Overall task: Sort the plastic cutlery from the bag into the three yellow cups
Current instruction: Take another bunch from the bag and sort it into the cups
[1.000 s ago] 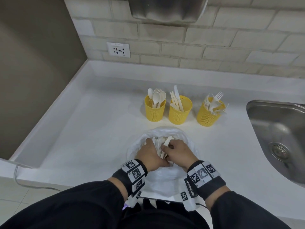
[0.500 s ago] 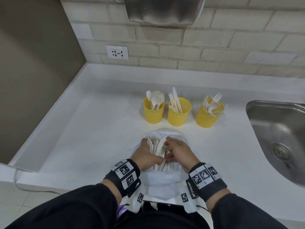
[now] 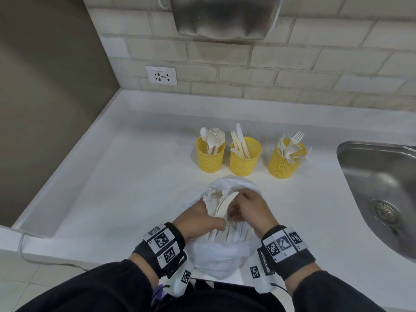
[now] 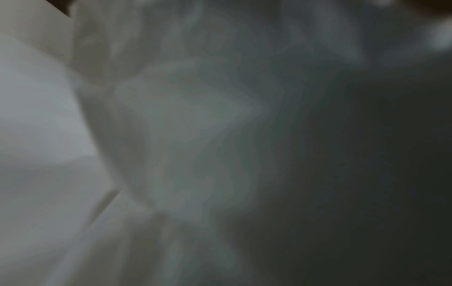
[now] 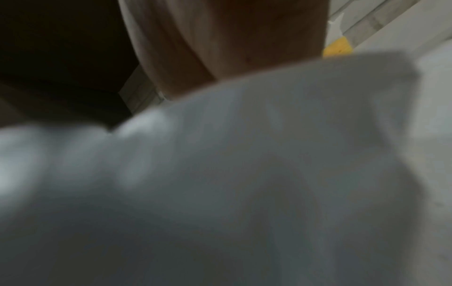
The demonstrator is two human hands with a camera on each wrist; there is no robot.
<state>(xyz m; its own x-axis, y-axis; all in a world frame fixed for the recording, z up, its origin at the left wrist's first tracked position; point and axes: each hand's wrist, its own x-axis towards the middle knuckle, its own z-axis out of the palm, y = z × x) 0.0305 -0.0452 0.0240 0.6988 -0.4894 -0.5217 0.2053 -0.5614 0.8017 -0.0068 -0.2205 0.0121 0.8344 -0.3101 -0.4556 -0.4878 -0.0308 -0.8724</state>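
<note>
A white plastic bag (image 3: 221,257) lies open on the counter near its front edge, with a bundle of cream plastic cutlery (image 3: 221,208) in its mouth. My left hand (image 3: 202,218) grips that bundle from the left, thumb across the handles. My right hand (image 3: 252,210) is curled at the bundle's right side, pinching pieces there. Behind the bag stand three yellow mesh cups: the left cup (image 3: 210,157) holds spoons, the middle cup (image 3: 245,159) knives, the right cup (image 3: 284,162) forks. Both wrist views show only blurred white bag (image 4: 171,135) (image 5: 244,174).
A steel sink (image 3: 380,190) is set into the white counter (image 3: 126,188) at the right. A dark wall stands at the left, a wall socket (image 3: 161,75) on the tiled back wall, and a steel dispenser (image 3: 225,16) hangs above.
Both hands have stayed in the bag's mouth. The left hand has gathered the cutlery into a tighter bundle, and a knife tip now sticks up between the hands.
</note>
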